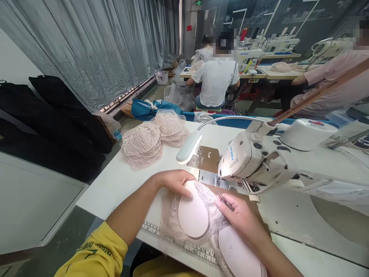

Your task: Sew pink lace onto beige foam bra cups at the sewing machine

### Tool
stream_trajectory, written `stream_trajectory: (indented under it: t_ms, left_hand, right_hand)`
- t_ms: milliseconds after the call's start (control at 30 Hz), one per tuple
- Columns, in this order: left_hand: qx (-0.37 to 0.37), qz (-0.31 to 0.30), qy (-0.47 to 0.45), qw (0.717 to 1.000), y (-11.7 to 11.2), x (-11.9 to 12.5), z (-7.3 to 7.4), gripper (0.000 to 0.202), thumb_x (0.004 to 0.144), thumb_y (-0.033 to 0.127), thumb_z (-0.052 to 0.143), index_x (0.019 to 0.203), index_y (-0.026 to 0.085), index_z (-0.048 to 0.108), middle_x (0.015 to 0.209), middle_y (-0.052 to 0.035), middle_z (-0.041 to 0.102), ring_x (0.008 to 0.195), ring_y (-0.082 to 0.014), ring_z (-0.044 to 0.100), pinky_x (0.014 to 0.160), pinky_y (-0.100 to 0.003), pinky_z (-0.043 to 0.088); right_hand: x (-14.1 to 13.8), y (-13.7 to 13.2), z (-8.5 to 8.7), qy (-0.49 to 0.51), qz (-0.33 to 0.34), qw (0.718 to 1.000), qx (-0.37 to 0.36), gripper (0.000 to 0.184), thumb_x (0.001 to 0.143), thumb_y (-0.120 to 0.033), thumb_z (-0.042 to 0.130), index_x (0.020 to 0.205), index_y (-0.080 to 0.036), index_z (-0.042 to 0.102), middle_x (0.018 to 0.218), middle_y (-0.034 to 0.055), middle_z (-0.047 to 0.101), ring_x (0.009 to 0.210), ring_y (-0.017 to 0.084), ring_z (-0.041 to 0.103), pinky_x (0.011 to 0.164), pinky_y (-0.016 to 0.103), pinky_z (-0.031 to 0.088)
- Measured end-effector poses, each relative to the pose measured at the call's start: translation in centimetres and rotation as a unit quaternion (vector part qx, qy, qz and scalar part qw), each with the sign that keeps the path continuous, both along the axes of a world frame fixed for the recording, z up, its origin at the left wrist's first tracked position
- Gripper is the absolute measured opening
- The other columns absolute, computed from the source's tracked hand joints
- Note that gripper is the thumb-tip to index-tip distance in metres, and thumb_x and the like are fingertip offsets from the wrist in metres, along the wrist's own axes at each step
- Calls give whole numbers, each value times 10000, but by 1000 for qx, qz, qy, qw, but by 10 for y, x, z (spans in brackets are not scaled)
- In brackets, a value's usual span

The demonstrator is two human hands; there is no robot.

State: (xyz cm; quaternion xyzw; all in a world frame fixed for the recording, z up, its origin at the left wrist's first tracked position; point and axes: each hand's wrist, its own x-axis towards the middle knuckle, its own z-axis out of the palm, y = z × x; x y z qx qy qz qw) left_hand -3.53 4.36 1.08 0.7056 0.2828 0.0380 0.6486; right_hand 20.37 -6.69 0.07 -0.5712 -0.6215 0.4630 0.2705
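Note:
A pale pink lace bra (193,215) lies with its two smooth moulded cups facing up, at the table's front edge. My left hand (175,182) is closed on the upper edge of the left cup, thumb on the inside of it. Held in my right hand (236,211) is a small dark metal tool, apparently thread snips (225,202). The same hand's thumb and fingers pinch the lace between the cups. Part of the right cup runs under my right forearm.
A white JUKI sewing machine (242,154) stands at the right, its needle area just beyond the bra. A lamp (188,148) on a bent neck hangs left of it. Lace piles (142,144) sit at the table's far left. A ruler strip (184,246) edges the front. Co-workers sit beyond.

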Motion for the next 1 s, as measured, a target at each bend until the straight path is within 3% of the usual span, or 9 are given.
stream_trajectory:
  t_ms: [133,200,367,500,567,733,867,1000]
  left_hand:
    - [2,15,2,1000,4,-10,5,338,678,381,779,858,129,643,813,-16,625,753,-157,579,627,-217,439]
    - [7,35,-24,999,1,-7,7,337,683,379,777,857,125,639,801,-10,606,739,-141,561,619,-206,423]
    - [25,36,-63,997,-16,13,13,277,693,307,768,822,122,607,729,21,527,654,-87,462,558,-173,351]
    - [18,60,-90,994,-28,25,14,287,685,282,770,795,135,549,683,47,469,598,-67,396,522,-170,309]
    - [12,77,-105,991,-31,29,13,304,685,288,776,790,141,532,678,54,447,586,-60,374,517,-170,301]
    - [-47,80,-122,988,-33,33,8,288,736,326,751,854,121,586,698,32,498,598,-61,416,540,-174,327]
    - [-41,64,-103,992,-31,31,4,290,754,355,742,871,102,662,746,-8,580,658,-86,491,609,-199,388]
    - [-45,77,-97,991,-31,33,-1,321,734,372,758,920,114,716,837,-54,677,749,-135,588,725,-248,455]
  right_hand:
    - [5,-1,-1,9,115,993,-25,391,906,-470,472,636,-192,525,632,-18,506,625,148,472,571,260,369]
    - [4,0,1,32,134,990,-29,383,908,-471,463,655,-193,539,654,-7,541,640,156,500,583,262,394]
    - [-4,3,5,52,-28,998,21,351,840,-514,551,982,-203,633,940,57,664,884,227,603,774,304,472]
    - [-10,0,7,41,-19,999,24,313,850,-501,535,849,-203,632,725,12,611,673,183,558,615,282,463]
    - [-11,-2,8,34,-19,998,41,308,860,-486,525,832,-203,643,717,17,616,673,188,559,613,288,469]
    - [-11,-4,9,57,-30,996,65,287,862,-446,540,950,-217,689,903,61,700,849,233,640,771,333,519]
    - [-7,-4,2,52,-78,992,82,334,839,-473,581,1050,-235,680,1087,83,693,997,252,637,870,352,508]
    - [1,-5,-5,84,-67,992,65,469,900,-522,466,1230,-218,600,924,71,700,822,206,660,758,334,537]
